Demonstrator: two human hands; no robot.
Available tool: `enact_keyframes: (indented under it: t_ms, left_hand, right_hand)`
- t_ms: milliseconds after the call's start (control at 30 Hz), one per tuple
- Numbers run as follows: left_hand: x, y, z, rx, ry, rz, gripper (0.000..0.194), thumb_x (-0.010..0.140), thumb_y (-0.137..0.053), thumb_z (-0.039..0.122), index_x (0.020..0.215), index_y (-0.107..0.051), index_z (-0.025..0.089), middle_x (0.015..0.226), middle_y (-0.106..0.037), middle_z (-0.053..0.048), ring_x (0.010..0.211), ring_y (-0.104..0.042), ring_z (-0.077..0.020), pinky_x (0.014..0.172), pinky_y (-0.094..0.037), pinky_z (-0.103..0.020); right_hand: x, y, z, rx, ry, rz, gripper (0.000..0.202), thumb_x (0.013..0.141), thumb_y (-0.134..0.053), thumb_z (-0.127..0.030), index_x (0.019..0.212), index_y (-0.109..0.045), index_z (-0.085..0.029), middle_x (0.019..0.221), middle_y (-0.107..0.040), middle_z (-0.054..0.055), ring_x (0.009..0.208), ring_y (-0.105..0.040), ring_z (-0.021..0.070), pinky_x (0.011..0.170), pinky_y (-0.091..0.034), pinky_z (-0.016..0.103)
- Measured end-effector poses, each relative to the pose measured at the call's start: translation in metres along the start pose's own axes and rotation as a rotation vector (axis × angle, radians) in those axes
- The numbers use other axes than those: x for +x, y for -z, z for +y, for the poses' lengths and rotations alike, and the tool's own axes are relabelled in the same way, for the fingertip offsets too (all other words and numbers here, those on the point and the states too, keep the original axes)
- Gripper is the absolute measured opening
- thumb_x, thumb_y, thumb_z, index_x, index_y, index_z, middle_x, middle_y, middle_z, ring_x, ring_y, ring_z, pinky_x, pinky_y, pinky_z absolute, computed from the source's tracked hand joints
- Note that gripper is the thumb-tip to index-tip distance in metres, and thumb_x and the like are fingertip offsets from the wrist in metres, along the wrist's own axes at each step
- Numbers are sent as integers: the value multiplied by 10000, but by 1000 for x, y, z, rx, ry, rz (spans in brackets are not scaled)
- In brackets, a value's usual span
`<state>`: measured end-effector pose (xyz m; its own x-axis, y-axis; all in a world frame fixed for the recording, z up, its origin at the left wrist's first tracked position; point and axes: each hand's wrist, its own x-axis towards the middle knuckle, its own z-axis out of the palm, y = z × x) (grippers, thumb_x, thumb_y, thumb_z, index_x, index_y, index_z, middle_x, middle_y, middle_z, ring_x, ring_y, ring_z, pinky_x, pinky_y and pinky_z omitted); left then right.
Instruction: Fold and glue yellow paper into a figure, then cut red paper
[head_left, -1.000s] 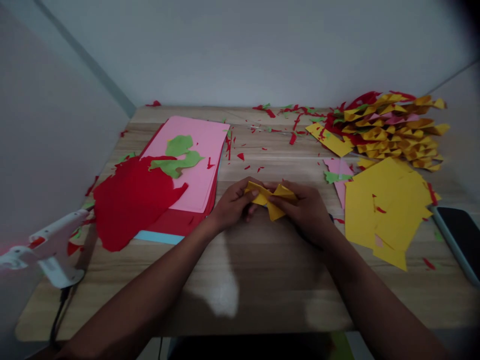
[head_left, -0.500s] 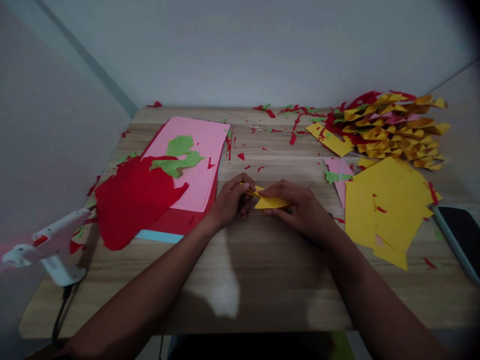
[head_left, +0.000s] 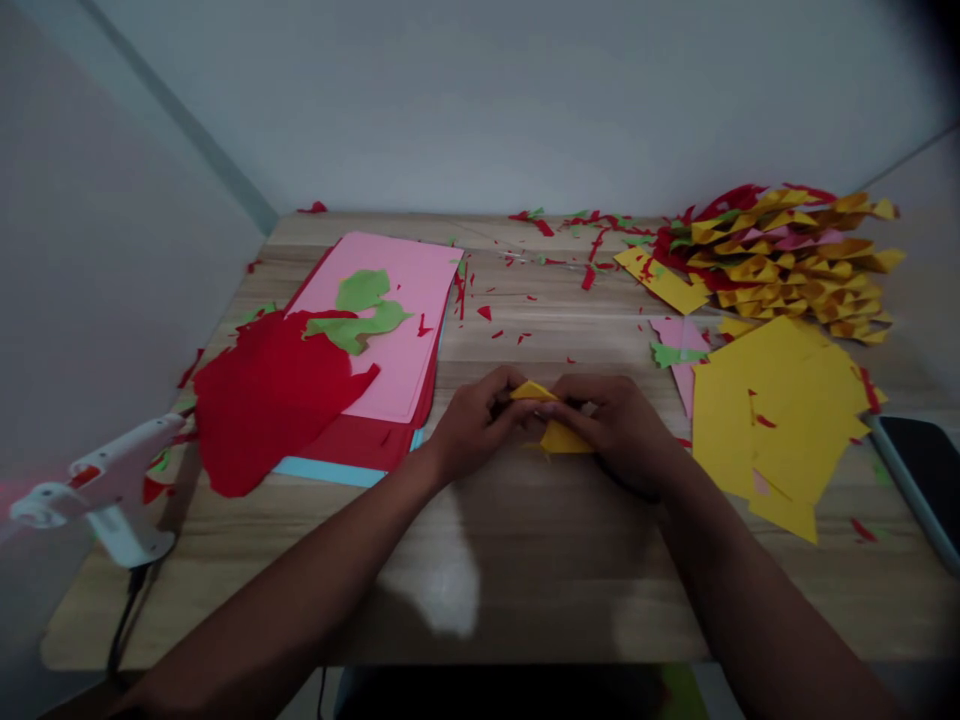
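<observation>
A small folded piece of yellow paper [head_left: 564, 438] is pinched between both hands, just above the middle of the table. My left hand [head_left: 480, 420] is closed on its left side, thumb pointing inward. From the right, my right hand [head_left: 619, 425] grips the same paper, its thumb tip meeting the left thumb. The fingers cover much of the paper, so the exact fold cannot be made out. One corner shows above the thumbs and a flat flap below them.
Left lie red crumpled paper [head_left: 274, 400], pink sheets [head_left: 401, 370] and a white glue gun [head_left: 124, 490] with its cord. At right are yellow sheets [head_left: 780, 410], a phone [head_left: 919, 480] and a pile of folded yellow pieces [head_left: 802, 260]. Red scraps [head_left: 485, 313] litter the wooden table [head_left: 525, 560].
Both hands have come closer together and the thumbs now meet over the paper. The yellow paper has turned, and its flap now hangs lower, toward me.
</observation>
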<state>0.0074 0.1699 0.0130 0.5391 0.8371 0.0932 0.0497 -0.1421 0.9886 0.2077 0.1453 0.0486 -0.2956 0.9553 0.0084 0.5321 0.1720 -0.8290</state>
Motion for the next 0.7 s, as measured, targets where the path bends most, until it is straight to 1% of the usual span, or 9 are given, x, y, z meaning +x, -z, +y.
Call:
enact_keyframes:
  t_ms: [100, 167, 200, 333, 400, 467, 533, 600, 700]
  left_hand:
    - [2, 1, -5, -222, -57, 50, 370, 829, -723, 424, 1052, -528, 203, 760, -625, 15, 652, -597, -107, 610, -461, -209]
    - [4, 5, -7, -263, -128, 66, 496, 789, -770, 414, 1184, -539, 221, 841, -615, 3, 700, -584, -103, 628, -463, -202]
    - [5, 7, -8, -253, -166, 61, 505, 789, -772, 412, 1210, -560, 230, 887, -609, -10, 741, -583, -107, 645, -467, -203]
    - [9, 12, -8, -145, -336, 13, 325, 805, -755, 418, 1046, -687, 211, 991, -610, -61, 893, -597, -150, 676, -476, -224]
    - [9, 11, -7, -111, -379, 42, 266, 812, -748, 428, 928, -701, 193, 923, -633, -56, 843, -607, -143, 659, -475, -231]
    - [9, 9, -6, -117, -343, 148, 263, 828, -731, 431, 818, -671, 175, 786, -627, -23, 680, -580, -99, 590, -456, -210]
    - [9, 7, -7, -169, -261, 285, 287, 837, -722, 427, 770, -613, 170, 668, -588, 21, 539, -519, -63, 504, -421, -181]
    - [10, 7, -8, -243, -194, 401, 297, 841, -716, 423, 776, -560, 179, 611, -570, 49, 463, -487, -51, 441, -398, -164]
    - [10, 7, -8, -310, -162, 451, 316, 825, -729, 417, 773, -520, 186, 596, -601, 56, 427, -503, -54, 412, -409, -161]
  right_hand:
    - [-3, -4, -7, 294, -160, -103, 373, 915, -561, -491, 695, -660, -207, 596, -555, -29, 530, -444, 103, 504, -310, 244]
    - [-3, -7, -9, 525, -273, -179, 407, 884, -579, -550, 687, -639, -199, 572, -520, -36, 485, -402, 88, 471, -280, 233]
    - [-3, -9, -9, 620, -320, -204, 419, 859, -601, -573, 681, -634, -195, 571, -526, -33, 475, -401, 84, 467, -283, 230]
    - [-1, -14, -6, 844, -403, -229, 433, 759, -698, -594, 645, -638, -181, 571, -576, -7, 484, -447, 92, 476, -330, 229]
    - [-1, -17, -3, 914, -397, -266, 415, 752, -715, -570, 625, -644, -182, 566, -590, 5, 513, -488, 108, 498, -372, 235]
    - [-1, -20, 0, 1004, -363, -282, 401, 760, -709, -566, 641, -664, -186, 596, -619, 19, 550, -532, 126, 522, -418, 247]
    - [0, -24, 4, 1093, -316, -239, 402, 777, -684, -579, 693, -689, -186, 648, -648, 31, 575, -564, 132, 535, -454, 253]
    - [2, -27, 7, 1134, -276, -123, 331, 765, -713, -516, 784, -702, -186, 704, -664, 19, 576, -581, 119, 531, -469, 240]
    - [7, -31, 7, 1036, -212, 87, 284, 670, -809, -346, 866, -660, -205, 791, -685, -11, 588, -602, 109, 508, -472, 218]
